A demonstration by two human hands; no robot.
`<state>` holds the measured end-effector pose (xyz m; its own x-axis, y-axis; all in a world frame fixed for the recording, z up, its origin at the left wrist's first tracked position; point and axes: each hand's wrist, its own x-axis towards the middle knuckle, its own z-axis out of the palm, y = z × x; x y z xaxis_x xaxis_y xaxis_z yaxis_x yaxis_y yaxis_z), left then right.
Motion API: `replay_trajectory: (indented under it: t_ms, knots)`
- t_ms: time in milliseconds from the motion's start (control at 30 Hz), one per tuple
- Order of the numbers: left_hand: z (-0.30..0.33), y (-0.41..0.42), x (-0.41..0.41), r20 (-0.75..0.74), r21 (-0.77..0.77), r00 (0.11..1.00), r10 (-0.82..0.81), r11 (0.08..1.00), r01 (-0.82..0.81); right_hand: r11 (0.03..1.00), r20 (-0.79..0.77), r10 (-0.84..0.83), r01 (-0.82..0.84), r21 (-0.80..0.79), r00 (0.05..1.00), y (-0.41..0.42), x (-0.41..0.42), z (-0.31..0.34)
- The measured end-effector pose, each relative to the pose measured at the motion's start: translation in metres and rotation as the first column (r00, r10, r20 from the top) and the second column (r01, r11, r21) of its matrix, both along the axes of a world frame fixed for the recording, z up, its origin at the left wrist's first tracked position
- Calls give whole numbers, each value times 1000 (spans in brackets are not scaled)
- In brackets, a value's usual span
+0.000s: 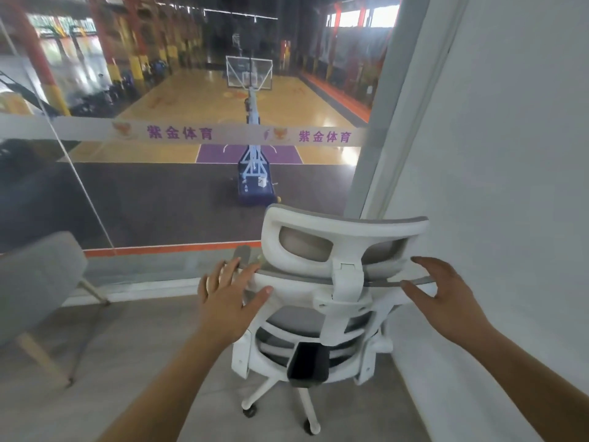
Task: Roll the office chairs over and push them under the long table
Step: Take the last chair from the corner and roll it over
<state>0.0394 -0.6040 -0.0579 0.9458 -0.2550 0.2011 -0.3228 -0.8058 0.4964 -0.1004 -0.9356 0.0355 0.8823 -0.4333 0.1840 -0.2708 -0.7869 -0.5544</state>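
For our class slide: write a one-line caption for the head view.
Both open hands, left and right, reach the white chair beside the wall, facing the window.

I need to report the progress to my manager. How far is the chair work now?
Nothing looks finished: no long table is in view. In hand: the white office chair stands by the glass wall, and the left hand and right hand, both open, are at the top edge of its backrest without gripping it. Left: grip it, roll it away and push it under the table.

Single head cam, wide-angle, looks fwd and down from behind the office chair (322, 301), close up; glass wall (159, 186) straight ahead, court beyond.
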Motion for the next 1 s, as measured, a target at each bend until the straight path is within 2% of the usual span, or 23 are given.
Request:
replay_trajectory:
  t_ms: [100, 233, 400, 467, 633, 733, 867, 1000]
  knots:
    - [9, -8, -35, -2, 36, 999, 32, 999, -32, 999, 42, 44, -44, -18, 998, -16, -7, 6]
    - [14, -17, -70, 1, 119, 998, 58, 991, -57, 983, 226, 180, -182, -15, 957, -39, 3, 8]
    - [8, -38, -115, 64, 60, 989, 131, 989, -135, 937, 340, 348, -337, -92, 874, -86, 39, -27]
    - [6, -59, -139, 115, 48, 970, 213, 974, -219, 900, 389, 427, -426, -92, 816, -109, 60, -41]
    - [4, -121, -183, 184, 35, 862, 472, 874, -485, 776, 454, 489, -609, 164, 745, -138, 105, -55]
    - [6, -165, -203, 198, 12, 793, 576, 808, -590, 708, 463, 576, -694, 130, 674, -153, 134, -60]
    - [6, -202, -231, 208, 40, 714, 669, 723, -689, 654, 367, 673, -748, 108, 642, -152, 158, -62]
    - [3, -223, -253, 227, -42, 626, 747, 649, -759, 545, 400, 760, -838, 41, 513, -132, 165, -53]
